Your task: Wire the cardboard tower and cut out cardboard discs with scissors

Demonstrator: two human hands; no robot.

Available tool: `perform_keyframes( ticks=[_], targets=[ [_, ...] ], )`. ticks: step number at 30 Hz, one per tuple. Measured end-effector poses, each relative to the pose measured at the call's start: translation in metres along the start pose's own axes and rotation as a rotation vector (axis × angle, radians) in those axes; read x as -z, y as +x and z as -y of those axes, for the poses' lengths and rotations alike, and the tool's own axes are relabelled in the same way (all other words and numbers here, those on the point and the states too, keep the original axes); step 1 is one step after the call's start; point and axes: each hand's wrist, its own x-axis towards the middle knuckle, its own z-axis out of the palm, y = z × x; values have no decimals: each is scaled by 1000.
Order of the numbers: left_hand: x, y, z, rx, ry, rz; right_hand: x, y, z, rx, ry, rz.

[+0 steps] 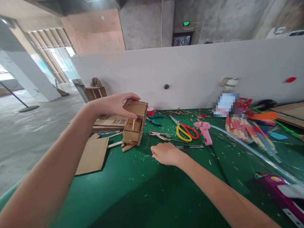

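Observation:
My left hand (118, 104) grips a small cardboard box (135, 123) by its upper part, thumb on the near face and fingers over the top. The box is tilted, and a short wooden stick shows inside its opening. A thin red thread (149, 136) hangs beside the box and runs down to my right hand (166, 153), whose fingers are pinched on its lower end. My right hand is low over the green table, right of the box. A red and white spool (150, 111) stands just behind the box.
Behind my right hand lie pliers (160, 136), yellow-and-red scissors (184, 130), a cutter knife (190, 147) and a pink glue gun (204, 131). Cardboard sheets (92, 155) lie at left. Packaged sticks (247, 129) and a purple tool (280, 193) are at right. A white partition (190, 69) borders the table.

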Motion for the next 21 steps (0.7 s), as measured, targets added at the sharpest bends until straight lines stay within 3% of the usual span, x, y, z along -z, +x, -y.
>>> perform_keyframes(
  ticks=[5,8,11,13,15,17,21],
  targets=[
    [0,18,9,-1,-30,32,36,-5,-35,-59,167,-287],
    [-2,19,8,4,-45,-3,77,1,-56,-55,699,-716],
    [-6,23,8,-10,-64,-41,112,18,-68,29,894,-965],
    [-10,27,9,-12,-85,-71,121,32,-74,32,889,-960],
    [-15,33,11,-5,-109,-99,115,44,-80,-64,775,-816],
    [-20,38,13,5,-132,-120,97,54,-86,-168,621,-603],
    [-30,45,19,-7,-174,-197,53,58,-93,-220,442,-395]
  ],
)
